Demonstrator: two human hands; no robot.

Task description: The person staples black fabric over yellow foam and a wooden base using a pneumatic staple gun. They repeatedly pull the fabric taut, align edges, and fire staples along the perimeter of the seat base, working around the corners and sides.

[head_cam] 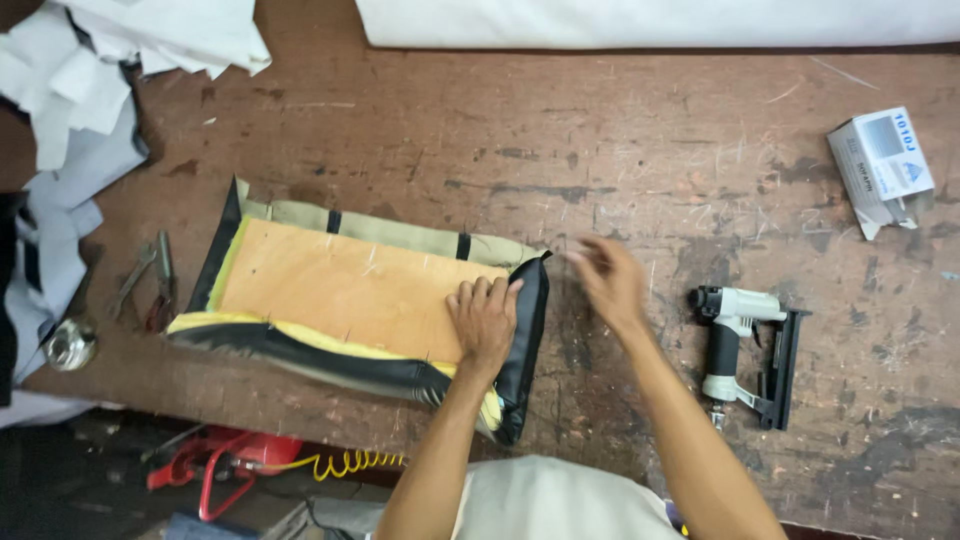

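Near the bench's (640,130) front edge, left hand (485,320) pressed flat, fingers spread, on the wooden board (340,285) of a seat cushion (370,310) wrapped in black and tan cover. Just beside its right end, right hand (607,280) blurred above the bench, loosely open, gripping nothing. Further right, a staple gun (745,350) lying flat. Toward the far right corner, a small staple box (882,168).
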